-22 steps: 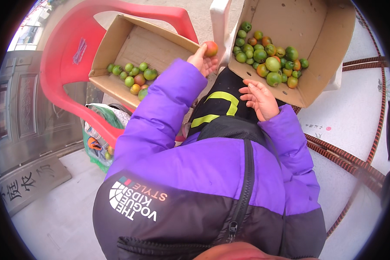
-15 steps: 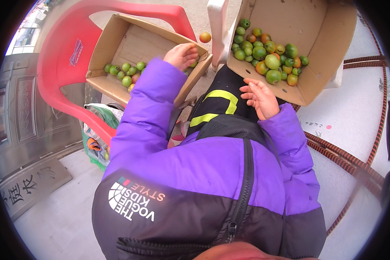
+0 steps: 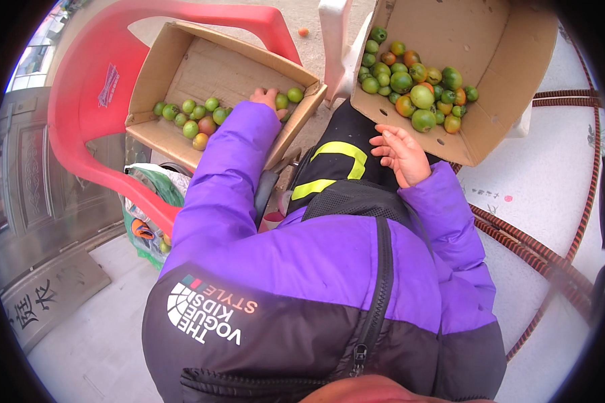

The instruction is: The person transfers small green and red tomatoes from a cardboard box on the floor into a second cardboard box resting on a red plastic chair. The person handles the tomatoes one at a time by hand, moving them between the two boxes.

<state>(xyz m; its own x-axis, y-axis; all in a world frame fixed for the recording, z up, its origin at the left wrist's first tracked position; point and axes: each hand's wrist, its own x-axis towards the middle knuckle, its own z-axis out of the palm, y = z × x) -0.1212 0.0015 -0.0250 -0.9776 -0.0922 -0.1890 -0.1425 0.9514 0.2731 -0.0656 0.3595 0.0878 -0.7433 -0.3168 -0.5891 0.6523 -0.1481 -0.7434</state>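
My left hand (image 3: 267, 99) reaches down into the left cardboard box (image 3: 212, 64), among green and reddish tomatoes. The sleeve and knuckles hide most of its fingers, so whether it grips one cannot be told. Two green tomatoes (image 3: 288, 98) sit beside it toward the box's right end; several more (image 3: 190, 117) lie to its left. My right hand (image 3: 403, 154) hovers over my lap by the near edge of the right cardboard box (image 3: 460, 40), its fingers loosely stretched and nothing visible in them. That box carries a pile of green and orange tomatoes (image 3: 421, 96).
A red plastic chair (image 3: 81, 87) supports the left box. Behind it, an orange-red tomato (image 3: 303, 31) lies on the ground. Part of a white chair (image 3: 334, 40) shows between the boxes. A bag (image 3: 156, 201) hangs at the red chair's side; dark striped tubes (image 3: 528, 245) cross the white surface at right.
My left hand has lowered from above the left box's right side into the tomatoes. The orange-red tomato beyond the boxes has moved farther away. My right hand has barely moved.
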